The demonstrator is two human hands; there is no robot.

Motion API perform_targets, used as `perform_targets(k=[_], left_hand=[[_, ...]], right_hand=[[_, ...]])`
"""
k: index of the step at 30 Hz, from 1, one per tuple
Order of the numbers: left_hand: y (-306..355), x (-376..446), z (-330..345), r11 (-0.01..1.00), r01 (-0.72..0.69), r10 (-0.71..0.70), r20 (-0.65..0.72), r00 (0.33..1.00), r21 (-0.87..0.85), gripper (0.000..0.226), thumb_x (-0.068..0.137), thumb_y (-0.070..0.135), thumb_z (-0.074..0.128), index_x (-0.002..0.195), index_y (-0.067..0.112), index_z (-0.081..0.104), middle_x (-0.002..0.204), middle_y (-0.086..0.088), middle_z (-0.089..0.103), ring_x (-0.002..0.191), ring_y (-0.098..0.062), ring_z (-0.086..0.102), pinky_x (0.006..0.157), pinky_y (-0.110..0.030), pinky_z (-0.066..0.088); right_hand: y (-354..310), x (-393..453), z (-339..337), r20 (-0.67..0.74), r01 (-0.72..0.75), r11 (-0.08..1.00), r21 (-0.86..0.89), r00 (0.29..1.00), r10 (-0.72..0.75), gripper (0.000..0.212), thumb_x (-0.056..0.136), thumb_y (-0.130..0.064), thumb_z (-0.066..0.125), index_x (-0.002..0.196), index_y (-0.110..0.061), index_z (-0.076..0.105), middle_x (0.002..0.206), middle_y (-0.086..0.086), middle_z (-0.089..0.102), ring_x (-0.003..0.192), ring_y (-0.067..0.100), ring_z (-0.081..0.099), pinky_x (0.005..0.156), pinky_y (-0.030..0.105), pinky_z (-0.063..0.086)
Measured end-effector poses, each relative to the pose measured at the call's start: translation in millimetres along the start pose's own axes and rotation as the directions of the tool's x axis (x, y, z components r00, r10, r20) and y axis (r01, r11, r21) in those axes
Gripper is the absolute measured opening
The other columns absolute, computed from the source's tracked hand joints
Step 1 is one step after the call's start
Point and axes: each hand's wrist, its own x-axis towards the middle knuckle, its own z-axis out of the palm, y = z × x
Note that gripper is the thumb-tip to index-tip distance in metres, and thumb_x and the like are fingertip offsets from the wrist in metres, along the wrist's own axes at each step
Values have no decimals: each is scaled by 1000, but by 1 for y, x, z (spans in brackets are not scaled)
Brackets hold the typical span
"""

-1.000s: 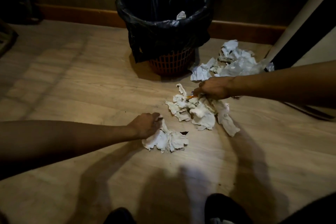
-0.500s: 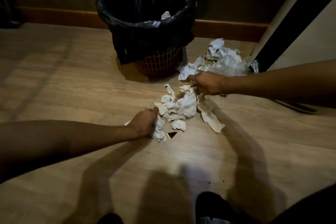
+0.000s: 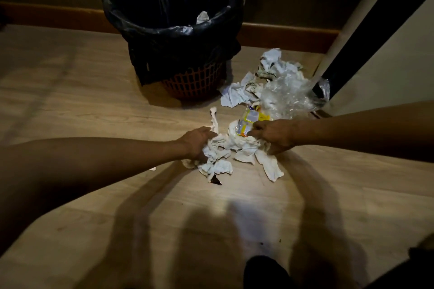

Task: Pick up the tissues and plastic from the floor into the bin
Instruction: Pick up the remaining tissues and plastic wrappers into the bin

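Note:
A heap of crumpled white tissues [image 3: 237,150] lies on the wooden floor between my hands. My left hand [image 3: 198,142] presses into its left side, fingers closed on tissue. My right hand [image 3: 272,134] grips the right side of the heap, touching a yellow plastic wrapper [image 3: 252,118]. Behind lies clear crumpled plastic [image 3: 286,94] and more tissues [image 3: 237,92]. The bin [image 3: 187,82], an orange basket lined with a black bag [image 3: 173,28], stands at the back with one tissue inside.
A dark wall with a wooden skirting board [image 3: 288,35] runs behind the bin. A white and black panel [image 3: 366,30] leans at the right. A small dark scrap [image 3: 215,180] lies in front of the heap. My shoe [image 3: 263,272] shows at the bottom edge.
Both hands have moved together, pushing the separate tissue clumps into one heap. The yellow wrapper has come into sight by my right hand.

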Motion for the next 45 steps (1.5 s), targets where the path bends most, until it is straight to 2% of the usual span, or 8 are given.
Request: perform_targets(k=[4,8,16,21,26,34,40,45], left_hand=[[-9,-8,-9,1000,-9,9,-49,999,-12,53,67,21,81,115,12,61,116,-9,59,104,-28,57,80,-34,50],[-20,-29,-21,999,45,-46,-53,998,-22,31,67,23,81,89,13,61,93,-7,66,82,-23,57,63,-28,40],[-53,-79,-52,995,96,-98,-98,990,-19,57,75,30,80,125,8,61,118,-14,67,107,-31,63,79,-31,49],[-54,-110,-94,996,79,-83,-229,970,-27,50,74,32,81,116,9,67,108,-14,72,101,-32,67,70,-27,42],[-57,-128,-132,994,106,-109,-328,938,-28,49,69,36,82,112,15,69,106,-9,73,95,-27,68,77,-33,54],[-76,-138,-169,984,166,-178,-376,909,-65,40,73,31,80,104,7,68,105,-13,69,96,-29,64,75,-33,49],[-88,-144,-183,988,140,-152,-465,872,-59,28,72,33,80,85,14,63,81,-6,63,84,-28,65,64,-28,37],[-95,-149,-192,989,131,-149,-514,845,-71,30,66,32,84,79,19,60,75,0,58,73,-21,57,61,-27,36]], right_hand=[[-6,5,-2,-84,37,999,-36,996,-40,43,88,-17,56,129,-11,45,115,16,52,102,36,59,79,41,50],[-11,15,-33,-56,90,995,-49,994,-92,36,91,-17,55,127,-10,53,113,15,58,103,34,59,80,36,43],[-37,26,-119,-186,71,997,18,980,-66,34,82,-14,63,115,-14,57,105,10,67,96,30,63,78,37,50],[-63,24,-169,-265,88,995,-52,959,-99,25,82,-13,61,107,-15,64,97,6,67,87,27,64,71,33,48],[-80,3,-213,-365,72,995,71,930,-42,20,79,-13,67,98,-19,66,90,-3,66,80,17,62,71,32,49],[-73,-46,-273,-633,43,931,363,744,213,26,78,-34,68,99,-20,74,89,0,73,82,14,68,75,40,57],[-69,-61,-322,-719,249,734,631,543,434,15,83,-16,76,95,-23,75,92,-4,74,80,-3,69,71,19,54],[-60,-46,-349,-707,336,628,702,435,558,26,76,-31,78,99,-18,77,98,2,77,95,16,74,87,43,60]])
